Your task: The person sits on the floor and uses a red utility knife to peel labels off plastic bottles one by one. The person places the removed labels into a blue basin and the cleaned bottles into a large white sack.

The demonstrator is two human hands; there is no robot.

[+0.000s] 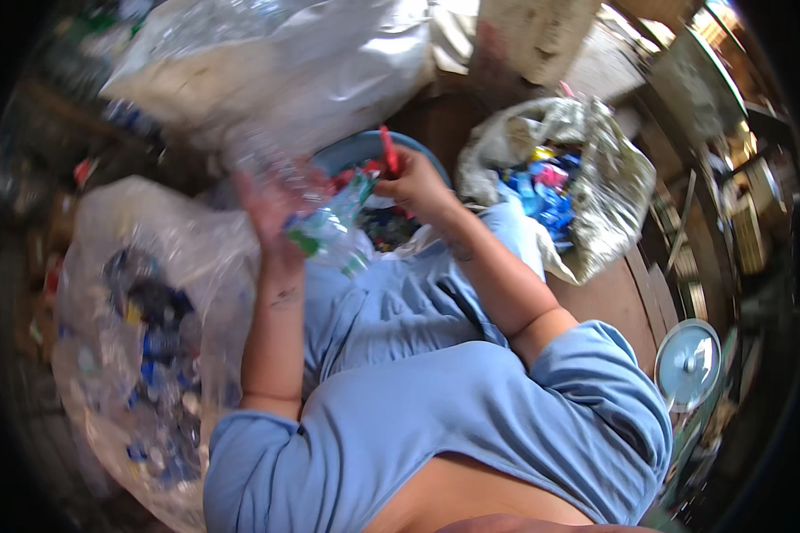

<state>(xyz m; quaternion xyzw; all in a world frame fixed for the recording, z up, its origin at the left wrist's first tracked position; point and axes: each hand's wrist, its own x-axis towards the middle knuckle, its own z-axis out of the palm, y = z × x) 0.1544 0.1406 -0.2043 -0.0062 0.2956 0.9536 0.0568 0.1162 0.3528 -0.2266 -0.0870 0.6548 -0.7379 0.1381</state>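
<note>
Blurred by motion, my left hand (273, 200) holds a clear plastic bottle (337, 230) with a green and blue label, tilted over my lap. My right hand (413, 183) grips a red-handled tool (388, 150), whose blade I cannot make out, and its fingers are at a piece of greenish plastic label film (360, 190) beside the bottle. Another clear bottle shape (263, 156) blurs above my left hand. Below and behind the hands stands a blue basin (367, 140) with red pieces and small mixed bits in it.
A large clear plastic bag (120, 206) of bottles stands at the left. At the right, a woven sack (613, 193) holds blue and coloured plastic film. A big white sack (347, 73) lies ahead. A round lid (688, 365) is at the far right, near stacked boards.
</note>
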